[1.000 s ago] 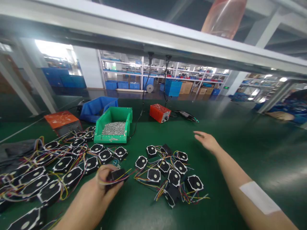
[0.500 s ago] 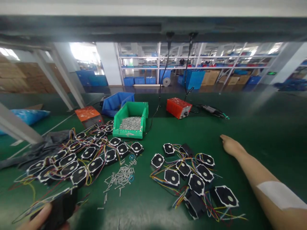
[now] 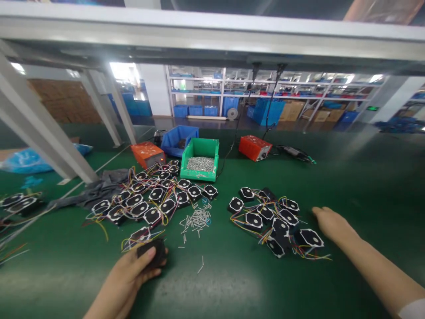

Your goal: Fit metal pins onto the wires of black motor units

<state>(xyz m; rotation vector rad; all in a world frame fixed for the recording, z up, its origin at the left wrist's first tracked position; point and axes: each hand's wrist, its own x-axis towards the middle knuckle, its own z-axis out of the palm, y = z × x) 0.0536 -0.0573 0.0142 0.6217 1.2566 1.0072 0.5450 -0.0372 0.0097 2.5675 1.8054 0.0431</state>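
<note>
Biggest first: one green bench [image 3: 232,288], under both hands. One grey cloth [image 3: 106,182] lies beyond the left hand and off to its left. Two bins sit well past that hand: a blue bin [image 3: 172,144] and, a bit closer, a green bin [image 3: 199,176] with a load of tiny silver bits. Two orange boxes [image 3: 254,148] as well, one roughly straight out from the left hand, one farther right with a corded tool [image 3: 295,153] beside it.

Left hand [image 3: 131,268] is wrapped round one black block [image 3: 157,252], thumb across the top. Right hand [image 3: 332,223] has its fingers loosely curled, can't tell if anything's in there.

More blocks: about ten in the wired cluster [image 3: 254,220] just left of the right hand, well over a dozen in the tangled heap [image 3: 156,195] beyond the left one, and two visible far out to its left.

Smallest: dozens of screws [image 3: 197,219] past the left hand, a few strays nearer.

Writing: pale spots on the blocks are too small to read.
</note>
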